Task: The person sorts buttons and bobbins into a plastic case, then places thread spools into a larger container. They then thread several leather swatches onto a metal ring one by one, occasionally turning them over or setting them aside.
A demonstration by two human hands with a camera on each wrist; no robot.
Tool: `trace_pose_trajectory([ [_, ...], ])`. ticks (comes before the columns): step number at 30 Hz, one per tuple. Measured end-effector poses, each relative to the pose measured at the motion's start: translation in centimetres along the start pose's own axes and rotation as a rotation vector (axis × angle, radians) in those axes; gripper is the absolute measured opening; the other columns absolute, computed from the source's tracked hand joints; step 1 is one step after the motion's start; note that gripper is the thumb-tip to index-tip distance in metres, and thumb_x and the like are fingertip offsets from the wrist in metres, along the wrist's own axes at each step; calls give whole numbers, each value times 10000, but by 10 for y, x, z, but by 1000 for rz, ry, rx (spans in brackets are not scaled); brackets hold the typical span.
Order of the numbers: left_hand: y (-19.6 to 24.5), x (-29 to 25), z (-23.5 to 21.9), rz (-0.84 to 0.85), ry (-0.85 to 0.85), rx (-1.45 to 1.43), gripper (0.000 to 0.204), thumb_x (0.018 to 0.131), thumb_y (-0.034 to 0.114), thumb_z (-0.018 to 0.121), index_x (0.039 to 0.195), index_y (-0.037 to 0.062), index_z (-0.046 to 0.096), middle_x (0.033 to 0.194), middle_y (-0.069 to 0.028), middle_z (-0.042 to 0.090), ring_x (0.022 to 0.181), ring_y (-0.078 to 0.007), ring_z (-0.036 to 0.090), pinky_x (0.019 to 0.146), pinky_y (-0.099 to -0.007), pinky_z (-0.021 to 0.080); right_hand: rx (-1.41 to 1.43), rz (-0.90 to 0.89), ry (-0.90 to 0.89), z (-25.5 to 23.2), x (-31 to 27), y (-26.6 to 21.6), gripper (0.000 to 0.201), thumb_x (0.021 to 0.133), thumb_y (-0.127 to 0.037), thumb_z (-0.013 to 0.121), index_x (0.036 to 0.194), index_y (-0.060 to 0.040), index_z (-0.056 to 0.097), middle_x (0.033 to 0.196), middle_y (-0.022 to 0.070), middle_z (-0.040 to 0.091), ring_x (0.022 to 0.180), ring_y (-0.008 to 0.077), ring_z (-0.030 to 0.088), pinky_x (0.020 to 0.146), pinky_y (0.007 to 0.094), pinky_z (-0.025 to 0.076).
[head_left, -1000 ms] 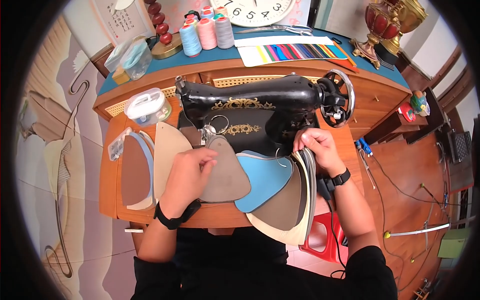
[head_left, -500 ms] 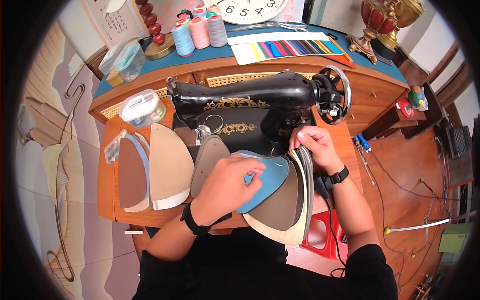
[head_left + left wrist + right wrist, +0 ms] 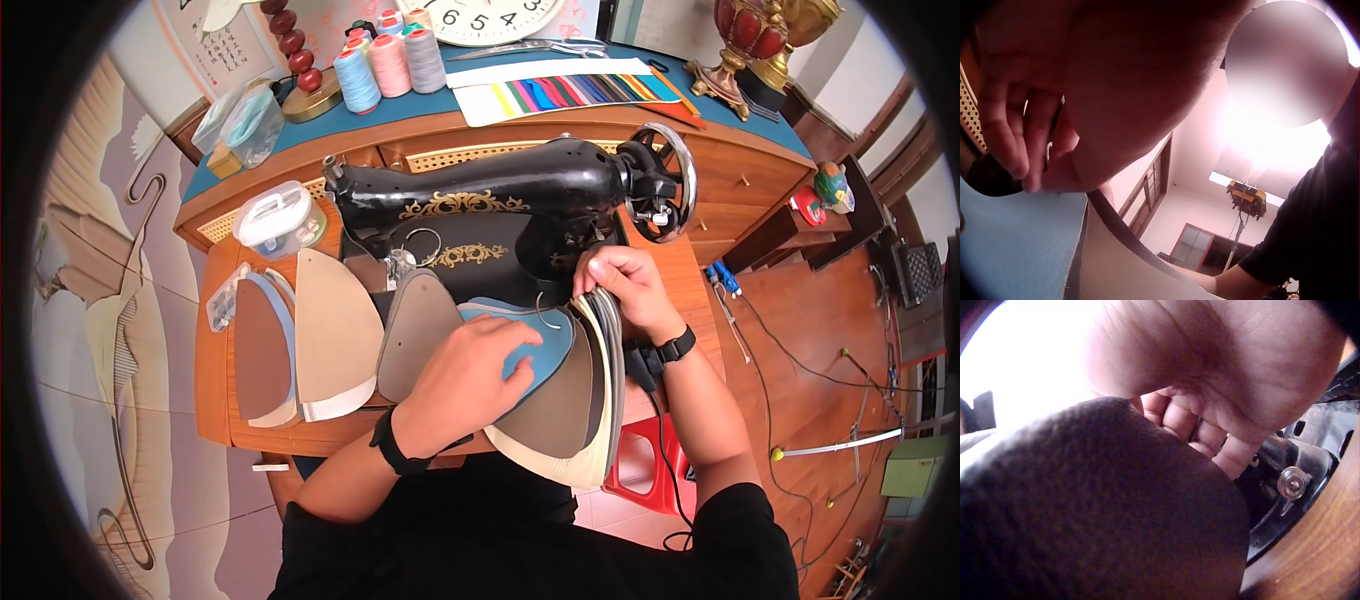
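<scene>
My right hand (image 3: 625, 285) pinches the narrow top end of a bundle of leather-like swatches (image 3: 607, 375) beside the sewing machine's base. A metal ring (image 3: 546, 311) passes through the swatches. In the right wrist view, a dark grained swatch (image 3: 1104, 506) covers part of the fingers. My left hand (image 3: 465, 375) lies over the blue swatch (image 3: 545, 358), its fingers loosely bent and fingertips right at the blue surface, as the left wrist view also shows. Just left of that hand is a grey-brown swatch (image 3: 410, 330); a beige one (image 3: 335, 335) and a brown one (image 3: 263, 350) lie farther left.
A black sewing machine (image 3: 480, 185) with a handwheel (image 3: 672, 185) stands behind the swatches. A lidded plastic box (image 3: 280, 220) sits at the table's left. Thread spools (image 3: 390, 68), scissors (image 3: 540, 47) and a colour card (image 3: 560, 95) lie on the shelf behind.
My left hand has moved right, from the grey-brown swatch over to the blue one, and its fingers have lowered onto it. The right hand keeps its hold on the bundle.
</scene>
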State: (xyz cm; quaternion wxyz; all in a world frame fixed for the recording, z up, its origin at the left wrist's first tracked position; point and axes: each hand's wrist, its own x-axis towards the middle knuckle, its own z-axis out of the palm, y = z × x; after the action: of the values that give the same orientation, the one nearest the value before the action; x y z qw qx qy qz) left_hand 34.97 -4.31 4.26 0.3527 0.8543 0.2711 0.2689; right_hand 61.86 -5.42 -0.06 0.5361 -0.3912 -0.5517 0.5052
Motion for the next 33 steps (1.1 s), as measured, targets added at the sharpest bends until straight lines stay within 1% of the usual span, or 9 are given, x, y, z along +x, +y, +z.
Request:
trace_pose_trajectory([
  [4, 3, -4, 3, -63, -83, 60, 228, 821, 117, 754, 1024, 26, 702, 967, -167, 700, 764, -330, 672, 677, -402, 546, -32, -14, -2, 1, 0, 0, 328, 1046, -215, 572, 809, 5, 623, 820, 94, 679, 761, 145, 621, 699, 283, 505],
  [7, 2, -5, 5, -18, -93, 168, 264, 825, 184, 775, 999, 2, 696, 935, -189, 694, 790, -374, 669, 714, -438, 543, -49, 2, 5, 2, 0, -2, 340, 1050, -211, 552, 789, 1, 597, 813, 114, 657, 759, 170, 610, 700, 296, 496],
  [9, 5, -4, 3, -67, -157, 205, 297, 827, 221, 780, 985, -16, 693, 913, -196, 697, 807, -395, 668, 735, -462, 537, -45, 4, 6, 3, 0, -2, 338, 1049, -211, 554, 790, 1, 599, 814, 114, 658, 759, 170, 610, 700, 296, 496],
  [19, 7, -3, 2, -63, -204, 225, 247, 851, 191, 740, 977, -17, 699, 900, -203, 703, 798, -395, 667, 736, -458, 543, -43, 10, 10, 2, 0, -2, 336, 1049, -212, 554, 794, 2, 607, 820, 111, 660, 762, 165, 610, 708, 293, 496],
  [22, 3, -3, 7, -52, -154, 228, 218, 858, 155, 714, 981, -24, 696, 873, -209, 699, 770, -388, 672, 712, -459, 540, -43, 11, 8, 2, 0, -1, 341, 1050, -215, 551, 794, 2, 607, 820, 112, 661, 760, 164, 610, 706, 293, 497],
  [24, 3, -2, 10, -92, -47, 183, 171, 880, 119, 685, 975, -22, 689, 788, -196, 688, 700, -381, 671, 646, -450, 531, -34, 13, 10, 1, 0, -1, 344, 1051, -218, 549, 793, 2, 606, 820, 112, 661, 758, 164, 610, 704, 293, 497],
  [28, -3, 4, 10, -110, 2, 117, 123, 897, 101, 677, 940, -14, 684, 713, -184, 672, 624, -357, 662, 584, -422, 517, 21, -2, 1, 0, 0, 1, 301, 1042, -197, 592, 833, 13, 648, 828, 76, 700, 761, 124, 638, 699, 270, 520],
  [31, -7, 6, 10, -76, 63, 81, 107, 910, 99, 676, 895, -8, 681, 672, -170, 663, 579, -322, 656, 552, -388, 508, 29, -3, -2, 1, 0, 1, 300, 1040, -198, 595, 833, 13, 648, 826, 77, 698, 758, 125, 639, 697, 271, 521],
  [33, -5, 8, 7, -81, 102, 96, 126, 908, 97, 684, 858, -18, 678, 677, -155, 676, 564, -257, 668, 542, -345, 506, 32, -3, -2, 0, 0, 1, 300, 1040, -199, 597, 834, 13, 648, 825, 77, 698, 757, 125, 639, 696, 272, 520],
])
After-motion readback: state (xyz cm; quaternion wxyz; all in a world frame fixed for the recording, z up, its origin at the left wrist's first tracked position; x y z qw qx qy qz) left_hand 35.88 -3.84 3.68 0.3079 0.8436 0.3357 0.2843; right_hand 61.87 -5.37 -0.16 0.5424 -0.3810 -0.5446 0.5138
